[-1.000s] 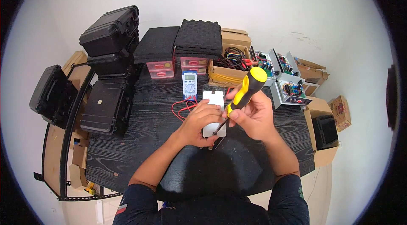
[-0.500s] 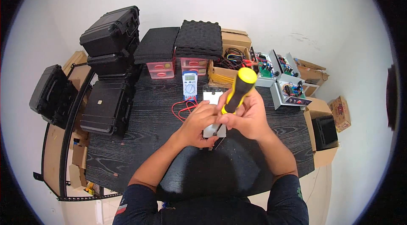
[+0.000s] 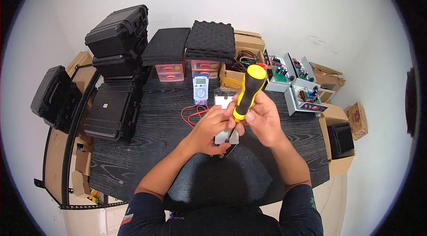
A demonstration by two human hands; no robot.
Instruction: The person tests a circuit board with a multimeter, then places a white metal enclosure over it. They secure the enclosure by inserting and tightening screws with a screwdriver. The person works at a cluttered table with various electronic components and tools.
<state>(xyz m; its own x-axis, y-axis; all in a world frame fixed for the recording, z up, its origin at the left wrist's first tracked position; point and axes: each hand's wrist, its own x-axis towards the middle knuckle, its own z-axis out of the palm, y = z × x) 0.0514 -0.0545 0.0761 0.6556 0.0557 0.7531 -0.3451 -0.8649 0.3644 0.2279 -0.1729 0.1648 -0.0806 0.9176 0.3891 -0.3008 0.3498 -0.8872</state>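
A yellow-and-black screwdriver (image 3: 250, 93) stands tilted over the middle of the table, its handle up. My right hand (image 3: 265, 122) has its fingers wrapped round the lower part of the handle. The dark shaft runs down to the near end of a small white panelled device (image 3: 227, 137); the tip's exact seat is too small to tell. My left hand (image 3: 208, 130) grips the device from its left side, with the thumb at the near edge beside the shaft. Both hands cover much of the device's middle.
Behind the device lies a blue-and-white multimeter (image 3: 200, 91) with red leads (image 3: 189, 116). Black cases (image 3: 113, 109) are stacked at left. Foam sheets (image 3: 210, 40) top pink drawers (image 3: 171, 73). Open electronics units (image 3: 307, 98) and a cable box (image 3: 229, 80) stand at right on the black table (image 3: 155, 147).
The screwdriver handle has swung slightly left and stands more upright. My right hand's fingers have shifted round the handle. My left hand stays in place on the device.
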